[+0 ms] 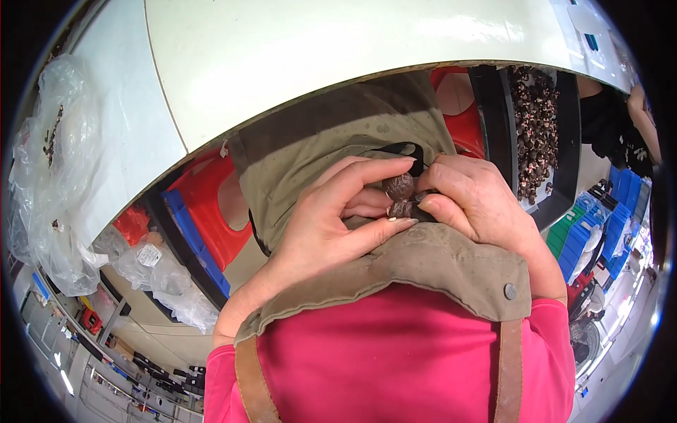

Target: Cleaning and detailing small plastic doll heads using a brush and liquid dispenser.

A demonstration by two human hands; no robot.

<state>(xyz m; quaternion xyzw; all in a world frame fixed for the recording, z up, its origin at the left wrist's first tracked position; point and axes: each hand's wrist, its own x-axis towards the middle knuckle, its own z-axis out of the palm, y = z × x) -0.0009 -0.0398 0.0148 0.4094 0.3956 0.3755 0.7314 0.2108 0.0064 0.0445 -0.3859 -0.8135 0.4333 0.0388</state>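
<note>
In front of my apron, my left hand [331, 211] curls with fingers and thumb around a small dark brown piece [399, 187] with a round, ridged, shiny body and a second knob below it. My right hand [471, 197] is closed against the piece's right side, its thumb and bent forefinger pressed together. Something dark shows at those fingertips, but what they pinch is mostly hidden. Just above the hands lies a black loop [409, 149] against the apron; I cannot tell what it belongs to.
A pale table [338, 42] curves across the far side. On the right, a black tray [564, 141] holds several small dark brown and pinkish pieces [534, 134]. Clear plastic bags [63, 162] lie at the left. Red stools [215, 204] stand underneath; another person's arm [643, 123] shows far right.
</note>
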